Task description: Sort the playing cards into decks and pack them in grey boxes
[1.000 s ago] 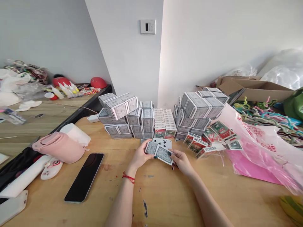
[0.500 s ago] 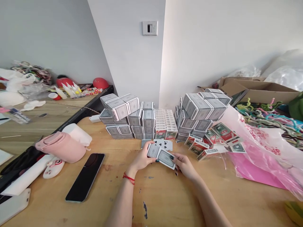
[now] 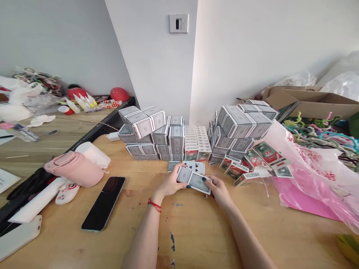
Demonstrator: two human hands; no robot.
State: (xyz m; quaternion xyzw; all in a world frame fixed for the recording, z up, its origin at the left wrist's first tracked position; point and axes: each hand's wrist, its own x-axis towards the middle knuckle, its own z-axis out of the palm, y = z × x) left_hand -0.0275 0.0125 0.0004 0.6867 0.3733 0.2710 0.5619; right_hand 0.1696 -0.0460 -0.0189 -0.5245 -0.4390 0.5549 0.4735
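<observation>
Playing cards [image 3: 193, 183] still fanned, pinched between left hand [image 3: 168, 185] and right hand [image 3: 219, 191].

On a pale wooden counter [image 3: 196, 239], the left hand [image 3: 168, 185], with a thin red string bracelet [image 3: 154, 205] at its wrist, grips a small spread of playing cards with grey patterned backs [image 3: 193, 182]. The right hand [image 3: 220, 190] holds the spread's right edge with its dark-nailed fingers [image 3: 206, 179]. A white card with black clubs [image 3: 195, 168] shows just behind the spread, touching it. Beyond stand stacked grey patterned card boxes [image 3: 151, 134], and loose red-and-green card boxes [image 3: 252, 164] lie against a crumpled pink plastic bag [image 3: 308, 179]. A black smartphone [image 3: 103, 203] lies left of the hands, near a pink flask [image 3: 74, 169]
</observation>
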